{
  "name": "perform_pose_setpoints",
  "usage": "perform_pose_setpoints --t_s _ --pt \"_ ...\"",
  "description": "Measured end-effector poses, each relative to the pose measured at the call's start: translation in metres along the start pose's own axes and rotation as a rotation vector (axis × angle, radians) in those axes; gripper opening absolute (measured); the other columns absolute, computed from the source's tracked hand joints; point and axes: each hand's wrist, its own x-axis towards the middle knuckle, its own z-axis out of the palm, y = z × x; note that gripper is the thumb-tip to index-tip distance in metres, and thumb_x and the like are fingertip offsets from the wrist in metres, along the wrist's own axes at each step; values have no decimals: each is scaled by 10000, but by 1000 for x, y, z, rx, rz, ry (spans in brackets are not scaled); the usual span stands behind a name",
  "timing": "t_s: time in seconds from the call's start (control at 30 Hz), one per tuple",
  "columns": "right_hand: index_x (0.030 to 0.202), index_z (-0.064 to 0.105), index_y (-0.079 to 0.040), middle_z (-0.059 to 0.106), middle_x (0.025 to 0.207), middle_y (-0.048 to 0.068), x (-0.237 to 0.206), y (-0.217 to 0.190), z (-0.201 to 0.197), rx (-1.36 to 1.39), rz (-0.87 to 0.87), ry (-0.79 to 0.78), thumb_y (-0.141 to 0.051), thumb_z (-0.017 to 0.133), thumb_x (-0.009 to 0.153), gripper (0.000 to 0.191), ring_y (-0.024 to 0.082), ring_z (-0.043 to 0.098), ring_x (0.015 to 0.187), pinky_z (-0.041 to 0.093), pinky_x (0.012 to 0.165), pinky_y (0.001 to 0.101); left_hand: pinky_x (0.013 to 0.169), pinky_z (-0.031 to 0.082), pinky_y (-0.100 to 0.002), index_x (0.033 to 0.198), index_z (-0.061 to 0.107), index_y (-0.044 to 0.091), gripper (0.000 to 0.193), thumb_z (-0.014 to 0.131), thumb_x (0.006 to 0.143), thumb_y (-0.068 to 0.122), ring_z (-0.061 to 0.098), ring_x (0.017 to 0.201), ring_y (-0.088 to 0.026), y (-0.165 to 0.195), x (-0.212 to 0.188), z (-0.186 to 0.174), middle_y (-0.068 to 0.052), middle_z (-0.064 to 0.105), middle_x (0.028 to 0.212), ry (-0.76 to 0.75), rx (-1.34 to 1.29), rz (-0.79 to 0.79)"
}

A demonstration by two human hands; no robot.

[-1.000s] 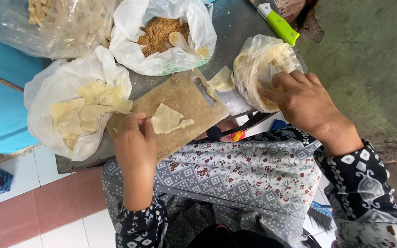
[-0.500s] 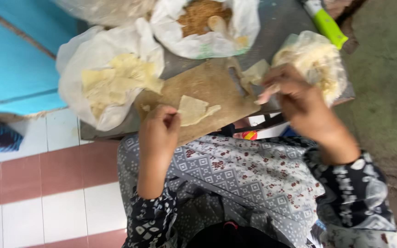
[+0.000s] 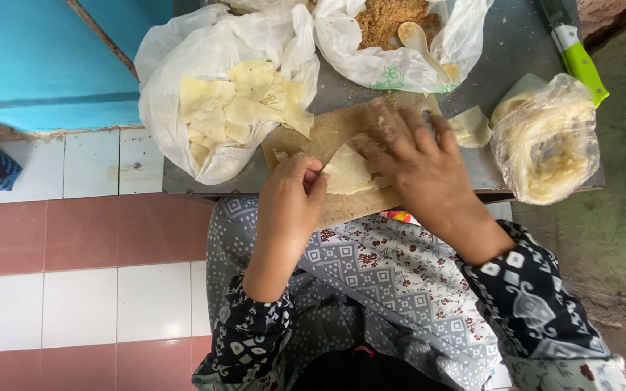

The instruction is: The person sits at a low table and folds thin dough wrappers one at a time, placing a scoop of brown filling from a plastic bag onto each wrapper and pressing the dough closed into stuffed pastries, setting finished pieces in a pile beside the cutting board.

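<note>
At frame centre, your left hand pinched the wrapper; your right hand pressed spread fingers on it.

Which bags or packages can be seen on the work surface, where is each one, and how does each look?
White plastic bag: upper left, open, holding pale yellow dough sheets.
White plastic bag with a small green print: top centre, open, holding brown crumbly filling and a pale spoon.
Clear plastic bag: right edge, rounded, holding a pale yellow stack.
No signs or screens in view.
</note>
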Motion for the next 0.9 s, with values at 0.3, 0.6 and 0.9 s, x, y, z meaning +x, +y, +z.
perform_pose_setpoints --t_s 0.3,0.6,0.9 --pt "1420 593 -286 396 1606 84 3 15 -21 10 -2 -71 -107 634 811 635 326 437 1410 352 1155 526 646 519 -465 932 612 63 148 714 906 167 689 775 -342 24 1 -10 -104 689 862 -25 179 -80" --pt "1214 520 -19 728 881 187 51 119 15 445 768 12 -81 702 906 363 442 684 850 514 734 528 587 517 -464 956 568 53 118 669 920 101 652 753 -383 45 8 -5 -155 622 913 11 250 91" --pt "1184 567 -16 742 859 167 61 130 44 629 727 271 48 670 837 367 320 738 739 560 667 400 609 555 -381 1057 651 75 206 733 898 177 718 707 -244 30 11 2 -87 706 888 -20 125 -41"
